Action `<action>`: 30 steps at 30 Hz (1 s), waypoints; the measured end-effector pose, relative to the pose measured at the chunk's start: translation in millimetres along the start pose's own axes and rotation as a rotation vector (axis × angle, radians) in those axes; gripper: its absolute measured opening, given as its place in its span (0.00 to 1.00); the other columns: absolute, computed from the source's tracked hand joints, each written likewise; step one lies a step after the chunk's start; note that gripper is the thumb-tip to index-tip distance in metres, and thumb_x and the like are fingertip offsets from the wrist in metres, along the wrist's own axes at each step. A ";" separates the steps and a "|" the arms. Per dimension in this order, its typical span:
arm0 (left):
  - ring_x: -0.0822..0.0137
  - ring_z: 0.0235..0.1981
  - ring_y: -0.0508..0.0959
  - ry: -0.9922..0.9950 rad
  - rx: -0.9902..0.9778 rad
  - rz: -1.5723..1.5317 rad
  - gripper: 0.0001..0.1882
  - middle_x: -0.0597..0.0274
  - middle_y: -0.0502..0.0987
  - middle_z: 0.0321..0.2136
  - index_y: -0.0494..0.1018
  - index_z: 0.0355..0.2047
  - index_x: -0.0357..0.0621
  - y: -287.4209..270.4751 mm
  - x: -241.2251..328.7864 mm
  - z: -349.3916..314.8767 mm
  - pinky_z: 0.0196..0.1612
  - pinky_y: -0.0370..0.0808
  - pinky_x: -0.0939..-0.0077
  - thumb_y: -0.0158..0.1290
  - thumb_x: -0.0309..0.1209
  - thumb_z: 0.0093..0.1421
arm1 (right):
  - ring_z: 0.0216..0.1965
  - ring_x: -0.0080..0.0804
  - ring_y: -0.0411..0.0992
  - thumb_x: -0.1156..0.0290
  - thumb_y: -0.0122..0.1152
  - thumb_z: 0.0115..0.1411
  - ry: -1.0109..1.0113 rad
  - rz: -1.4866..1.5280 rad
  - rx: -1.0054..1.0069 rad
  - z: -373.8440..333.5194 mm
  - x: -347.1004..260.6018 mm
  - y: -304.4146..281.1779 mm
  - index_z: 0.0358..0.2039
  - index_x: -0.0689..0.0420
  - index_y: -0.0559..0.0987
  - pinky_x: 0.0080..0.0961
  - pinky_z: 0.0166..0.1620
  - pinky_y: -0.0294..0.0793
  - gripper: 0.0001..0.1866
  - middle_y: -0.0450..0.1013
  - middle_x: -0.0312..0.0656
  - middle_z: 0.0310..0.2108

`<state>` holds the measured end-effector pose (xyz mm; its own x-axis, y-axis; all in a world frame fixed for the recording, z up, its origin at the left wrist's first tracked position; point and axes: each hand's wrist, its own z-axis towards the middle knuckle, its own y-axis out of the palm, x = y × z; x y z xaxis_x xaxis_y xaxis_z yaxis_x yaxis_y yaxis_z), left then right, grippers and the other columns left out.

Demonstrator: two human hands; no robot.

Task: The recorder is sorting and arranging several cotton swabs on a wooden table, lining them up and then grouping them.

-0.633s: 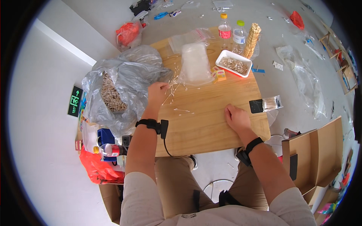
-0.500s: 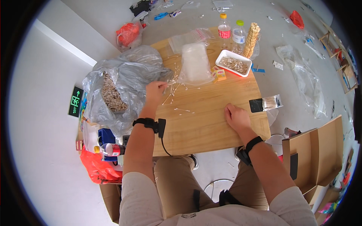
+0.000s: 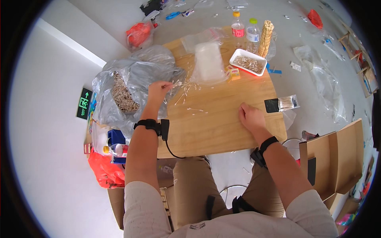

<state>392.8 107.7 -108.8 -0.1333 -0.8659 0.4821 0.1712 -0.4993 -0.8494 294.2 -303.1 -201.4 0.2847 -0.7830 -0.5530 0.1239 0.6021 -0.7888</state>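
My left hand (image 3: 158,91) is closed in a pinch on a few cotton swabs (image 3: 176,84), held just over the table's left side beside the grey plastic bag (image 3: 152,73). A bulk heap of cotton swabs (image 3: 124,96) shows inside that bag. Loose cotton swabs (image 3: 183,95) lie scattered near my left fingertips, and a few stray swabs (image 3: 197,110) lie closer to me. My right hand (image 3: 252,117) rests on the table at the right, fingers curled, with nothing showing in it. Beyond it, a clear pack of swabs (image 3: 286,103) with a black end overhangs the right edge.
On the wooden table (image 3: 222,131) lie clear plastic bags (image 3: 208,63), a small yellow box (image 3: 234,74) and a white tray (image 3: 263,71) of swabs. Two bottles (image 3: 252,36) and a tall woven-looking cylinder (image 3: 266,39) stand behind. An open cardboard box (image 3: 325,158) is at the right.
My left hand has drawn slightly left, away from the loose pile, with swabs now showing in its fingers. My right hand stays at the same place on the table. The view has shifted slightly.
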 end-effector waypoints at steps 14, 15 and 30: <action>0.78 0.32 0.79 -0.121 -0.145 -0.353 0.10 0.68 0.85 0.33 0.86 0.45 0.40 -16.6 8.6 -38.3 0.39 0.76 0.82 0.63 0.24 0.63 | 0.30 0.52 0.78 0.66 0.58 0.65 -0.009 -0.002 -0.010 -0.9 0.7 1.4 0.35 0.53 0.76 0.49 0.35 0.78 0.06 0.79 0.46 0.28; 0.78 0.32 0.79 -0.118 -0.150 -0.352 0.10 0.68 0.85 0.33 0.86 0.45 0.40 -3.6 14.1 -47.1 0.39 0.76 0.82 0.63 0.24 0.63 | 0.30 0.52 0.79 0.66 0.58 0.65 -0.008 0.009 -0.010 -1.4 1.6 0.4 0.34 0.53 0.76 0.49 0.35 0.78 0.06 0.79 0.46 0.28; 0.57 0.41 0.81 0.382 0.037 -0.077 0.13 0.57 0.81 0.40 0.83 0.47 0.43 84.7 53.9 -103.1 0.42 0.79 0.69 0.64 0.28 0.61 | 0.31 0.53 0.78 0.67 0.58 0.64 0.023 0.019 -0.013 -2.2 -7.0 -3.2 0.34 0.54 0.77 0.47 0.35 0.78 0.05 0.79 0.48 0.29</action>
<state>299.5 21.8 -176.9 -0.4997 -0.7558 0.4232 0.1811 -0.5689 -0.8022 289.7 -299.9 -195.6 0.2654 -0.7747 -0.5739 0.1062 0.6152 -0.7812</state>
